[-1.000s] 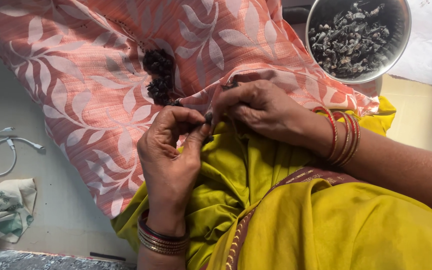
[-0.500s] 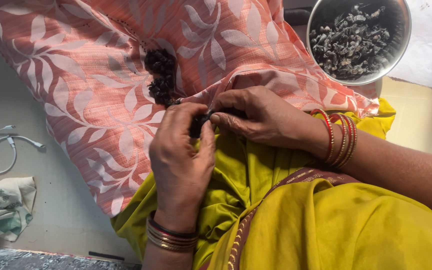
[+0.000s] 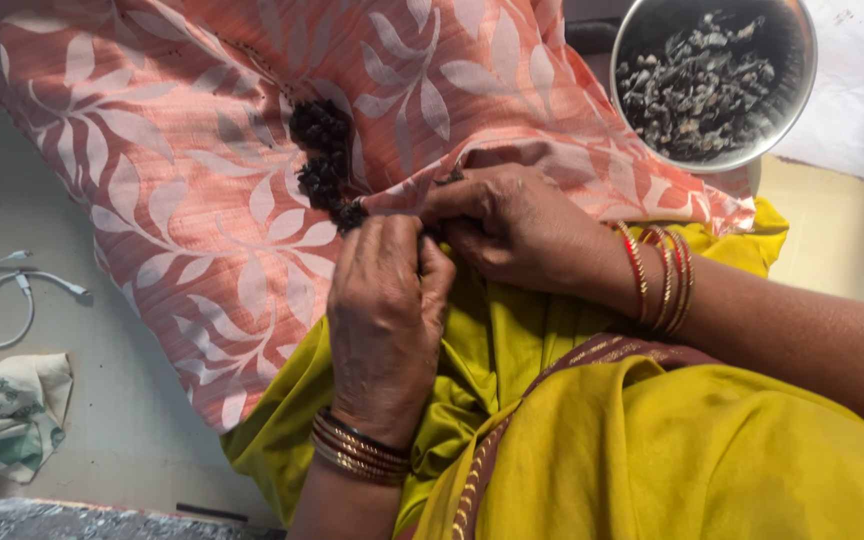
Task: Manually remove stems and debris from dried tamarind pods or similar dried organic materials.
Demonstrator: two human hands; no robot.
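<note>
Looking down through the head view, I log: left hand (image 3: 384, 315) and right hand (image 3: 512, 225), fingertips pinched together on something small and dark, hidden between them, probably for a firm grip. Just beyond the fingers, a dark seed pile (image 3: 324, 160) lies on pink leaf-print cloth (image 3: 152, 180). Beyond the right knuckles, a steel bowl (image 3: 802, 110) of dark bits. Left: white cable (image 3: 12, 300). Nothing obstructs.

worn: olive-yellow drape, maroon-gold border | left wrist: gold-and-maroon bangles (image 3: 357, 452) | right wrist: red-gold bangles (image 3: 660, 277) — perhaps four
</note>
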